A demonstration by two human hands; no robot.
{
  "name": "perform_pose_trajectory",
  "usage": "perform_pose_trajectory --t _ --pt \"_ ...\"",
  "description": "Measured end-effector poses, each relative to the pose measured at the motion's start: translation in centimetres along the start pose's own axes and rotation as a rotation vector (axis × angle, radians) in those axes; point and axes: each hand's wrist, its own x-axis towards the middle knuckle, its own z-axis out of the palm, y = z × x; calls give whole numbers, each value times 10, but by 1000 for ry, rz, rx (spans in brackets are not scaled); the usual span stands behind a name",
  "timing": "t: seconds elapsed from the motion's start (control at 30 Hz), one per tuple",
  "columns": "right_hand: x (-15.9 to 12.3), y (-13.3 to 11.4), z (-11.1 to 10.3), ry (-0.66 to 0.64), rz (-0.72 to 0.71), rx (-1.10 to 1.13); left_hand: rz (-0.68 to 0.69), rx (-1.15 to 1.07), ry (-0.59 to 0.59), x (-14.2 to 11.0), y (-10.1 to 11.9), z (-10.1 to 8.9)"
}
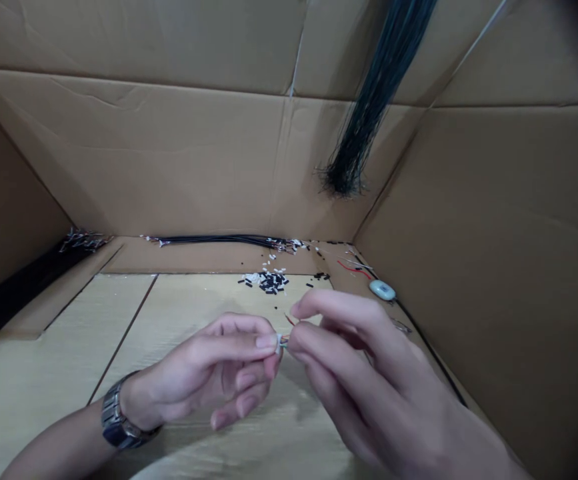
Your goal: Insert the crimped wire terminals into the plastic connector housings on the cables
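Note:
My left hand (pixel 219 370) pinches a tiny white connector (pixel 279 341) between thumb and forefinger. A metal watch (pixel 116 420) sits on that wrist. My right hand (pixel 363 360) meets it from the right, fingertips closed on thin wires (pixel 289 321), one of them reddish, that run into the connector. Both hands hover just above the light wooden tabletop (pixel 69 360). A small heap of black and white connector pieces (pixel 267 281) lies on the table beyond the hands.
Cardboard walls (pixel 493 233) enclose the table on three sides. A bundle of dark wires (pixel 369 100) hangs from above at the back right. Black cable bundles (pixel 219 240) lie along the back wall and the left edge (pixel 29 280). A pale oval object (pixel 382 290) and red wires (pixel 353 269) lie at right.

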Motion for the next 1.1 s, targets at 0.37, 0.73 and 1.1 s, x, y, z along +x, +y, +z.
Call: perform_pose_trajectory --t 0.37,0.73,1.1 --pt "7 -13 -13 -102 226 182 141 267 34 -2 -3 0" --pt "-3 -8 -15 -219 134 83 74 74 19 4 -11 1" --pt "-8 -9 -16 -149 97 108 113 422 118 0 -9 5"
